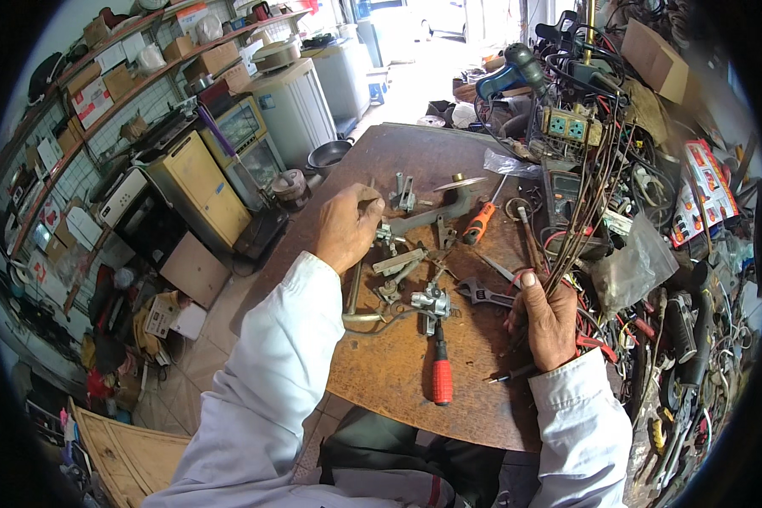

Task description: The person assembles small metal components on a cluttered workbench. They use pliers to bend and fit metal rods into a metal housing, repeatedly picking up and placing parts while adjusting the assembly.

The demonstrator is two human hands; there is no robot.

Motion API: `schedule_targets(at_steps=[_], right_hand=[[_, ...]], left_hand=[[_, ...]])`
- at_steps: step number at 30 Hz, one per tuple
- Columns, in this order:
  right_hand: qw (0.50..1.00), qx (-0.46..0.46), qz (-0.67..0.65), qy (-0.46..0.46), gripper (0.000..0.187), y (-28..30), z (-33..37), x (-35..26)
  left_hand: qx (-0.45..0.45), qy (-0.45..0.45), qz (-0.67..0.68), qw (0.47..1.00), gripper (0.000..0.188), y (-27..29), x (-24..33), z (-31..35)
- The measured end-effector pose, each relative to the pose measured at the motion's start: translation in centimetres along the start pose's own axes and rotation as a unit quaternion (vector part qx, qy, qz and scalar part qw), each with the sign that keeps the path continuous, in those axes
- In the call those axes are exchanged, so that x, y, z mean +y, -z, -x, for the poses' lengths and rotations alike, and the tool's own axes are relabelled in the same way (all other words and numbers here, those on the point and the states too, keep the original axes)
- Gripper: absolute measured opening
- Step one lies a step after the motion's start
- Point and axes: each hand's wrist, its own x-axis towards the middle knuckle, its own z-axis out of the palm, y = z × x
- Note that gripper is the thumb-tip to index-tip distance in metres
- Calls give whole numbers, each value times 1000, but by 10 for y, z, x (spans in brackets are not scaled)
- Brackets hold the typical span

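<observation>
My left hand is closed over the middle of the wooden table, its fingertips curled together beside a small metal fitting. Whatever lies between those fingers is hidden. At the table's right side my right hand is wrapped round a bundle of thin brown rods that fan upward, thumb on top. An adjustable wrench lies just left of that hand. Between the hands sit a silver metal valve, a red-handled screwdriver, a flat metal bar and an orange-handled screwdriver.
A grey metal arm and a thin round plate lie farther back. Tangled cables, a multimeter, a clear plastic bag and a socket block crowd the right. Appliances, including a yellowish cabinet, line the left wall below shelves.
</observation>
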Motion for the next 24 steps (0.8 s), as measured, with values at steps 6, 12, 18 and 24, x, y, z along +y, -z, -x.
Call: schedule_targets(at_steps=[6, 12, 18, 24], right_hand=[[1000, -7, -22, 15, 45, 0, 2, -3], [994, 16, -45, 95, 42, -6, 7, -1], [991, -45, 95, 79, 38, -3, 4, 10], [997, -13, -44, 66, 38, -9, 6, -1]], left_hand=[[8, -27, -11, 1000, 30, -3, -7, -3], [15, -25, 0, 1000, 28, 0, -5, -1], [14, -31, -3, 999, 29, 1, -3, -1], [13, -33, 4, 999, 29, 1, 0, 0]])
